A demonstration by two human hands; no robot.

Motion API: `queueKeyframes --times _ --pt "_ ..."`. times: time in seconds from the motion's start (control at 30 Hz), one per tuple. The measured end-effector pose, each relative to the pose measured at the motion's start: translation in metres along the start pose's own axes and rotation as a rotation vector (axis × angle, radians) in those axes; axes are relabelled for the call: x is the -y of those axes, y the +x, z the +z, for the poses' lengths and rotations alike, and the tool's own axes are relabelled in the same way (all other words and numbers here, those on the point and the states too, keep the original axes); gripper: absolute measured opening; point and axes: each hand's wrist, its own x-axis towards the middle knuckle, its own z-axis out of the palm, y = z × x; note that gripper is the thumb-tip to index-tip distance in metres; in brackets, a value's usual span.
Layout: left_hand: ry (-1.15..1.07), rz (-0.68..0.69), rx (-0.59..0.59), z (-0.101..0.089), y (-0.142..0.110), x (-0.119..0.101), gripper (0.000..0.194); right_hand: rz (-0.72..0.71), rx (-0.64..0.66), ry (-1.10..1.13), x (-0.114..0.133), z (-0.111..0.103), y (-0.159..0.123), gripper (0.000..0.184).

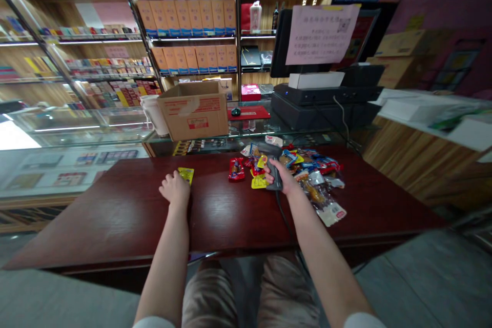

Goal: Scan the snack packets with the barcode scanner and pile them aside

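My right hand (280,177) is wrapped round the handle of a dark grey barcode scanner (274,164), whose head is over a pile of small snack packets (319,161). A cable trails from the scanner's handle down over the table's near edge. To the left, my left hand (175,187) is low over the table with its fingers curled at a yellow snack packet (186,174); the hand hides part of that packet. Between my hands lies a red snack packet (236,169). Another yellow packet (259,181) lies just beside the scanner.
The dark red wooden table (219,215) adjoins a glass counter (169,138). On the counter are an open cardboard box (196,113), a white jug (154,115), a mouse (236,111) and a till with a monitor (282,43). Shelves of boxed goods (188,18) stand behind.
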Motion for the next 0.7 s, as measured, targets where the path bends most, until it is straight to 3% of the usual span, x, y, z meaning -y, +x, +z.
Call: queueKeyframes --times 0.07,0.13,0.17,0.23,0.3,0.37,0.47,0.57,0.63,0.7 --pt "0.033 -0.008 -0.115 0.004 -0.003 -0.003 0.045 0.006 0.016 0.04 -0.001 -0.004 -0.002 0.036" --pt "0.017 0.115 -0.155 0.008 -0.009 -0.014 0.05 0.016 0.024 0.073 0.001 -0.005 -0.003 0.035" --pt "-0.007 0.21 -0.117 0.01 -0.012 -0.024 0.05 0.023 0.026 0.088 0.002 -0.006 -0.003 0.034" --pt "-0.067 0.383 0.08 0.014 -0.02 -0.048 0.051 0.03 0.021 0.111 0.004 -0.006 -0.004 0.032" --pt "-0.063 0.452 0.27 0.018 -0.026 -0.076 0.055 0.033 0.01 0.125 0.004 -0.007 -0.004 0.032" --pt "-0.026 0.529 0.367 0.023 -0.03 -0.103 0.06 0.035 -0.007 0.127 0.003 -0.008 -0.005 0.032" --pt "-0.011 0.512 0.417 0.032 -0.031 -0.131 0.068 0.044 -0.018 0.128 0.002 -0.008 -0.005 0.032" --pt "-0.083 0.45 0.427 0.044 -0.029 -0.142 0.074 0.051 -0.008 0.133 0.002 -0.008 -0.004 0.03" --pt "-0.236 0.394 0.438 0.053 -0.027 -0.143 0.068 0.052 -0.004 0.131 0.003 -0.007 -0.004 0.03" --pt "-0.567 0.267 0.497 0.06 -0.025 -0.141 0.058 0.052 -0.002 0.121 0.003 -0.007 -0.003 0.03"
